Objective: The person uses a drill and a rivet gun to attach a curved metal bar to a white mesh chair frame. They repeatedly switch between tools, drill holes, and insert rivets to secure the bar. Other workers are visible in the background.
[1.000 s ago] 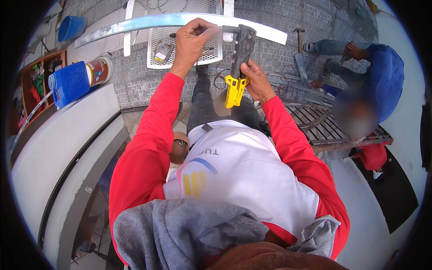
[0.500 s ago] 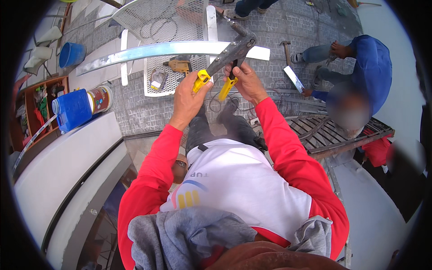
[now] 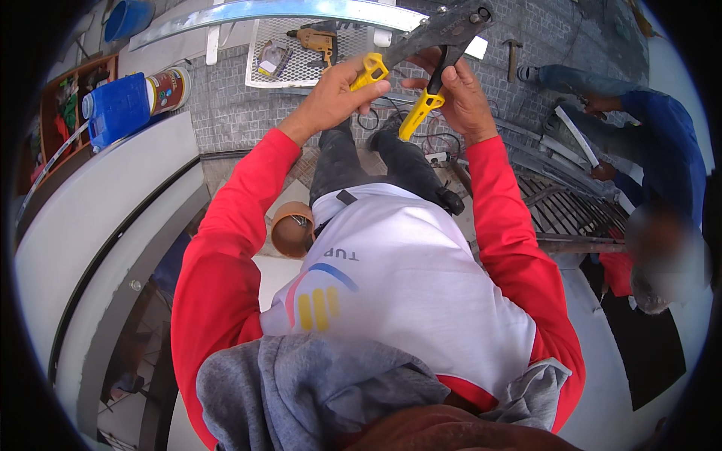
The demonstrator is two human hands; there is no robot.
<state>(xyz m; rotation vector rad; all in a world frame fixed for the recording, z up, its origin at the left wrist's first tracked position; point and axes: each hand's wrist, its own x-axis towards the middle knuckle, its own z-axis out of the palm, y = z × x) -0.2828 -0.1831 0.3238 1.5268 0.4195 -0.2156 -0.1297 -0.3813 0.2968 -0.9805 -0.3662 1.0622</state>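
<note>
A black hand riveter with yellow grips (image 3: 440,34) is held out in the air before the body, its two handles spread apart and its head tilted up to the right. One grip is clasped by the curled left hand (image 3: 335,94); the other handle is pinched between thumb and fingers of the right hand (image 3: 465,94), just above its yellow end. Beyond, a long, shiny metal strip (image 3: 293,11) is seen stretched across a white mesh panel (image 3: 308,71), on which a yellow-and-black drill (image 3: 316,41) and a small pack (image 3: 272,59) are laid. The ground is paved in small grey tiles (image 3: 226,113), and a hammer (image 3: 513,60) is set down there to the right. A narrow metal piece (image 3: 577,137) is gripped by a co-worker in blue (image 3: 665,135), near a slatted metal rack (image 3: 560,210). At the left, a low white wall (image 3: 113,180) is backed by a blue jerrycan (image 3: 116,113), a paint pail (image 3: 167,90) and a wooden shelf box (image 3: 56,143) filled with odds and ends, while the right side is bounded by a pale wall (image 3: 677,52)
</note>
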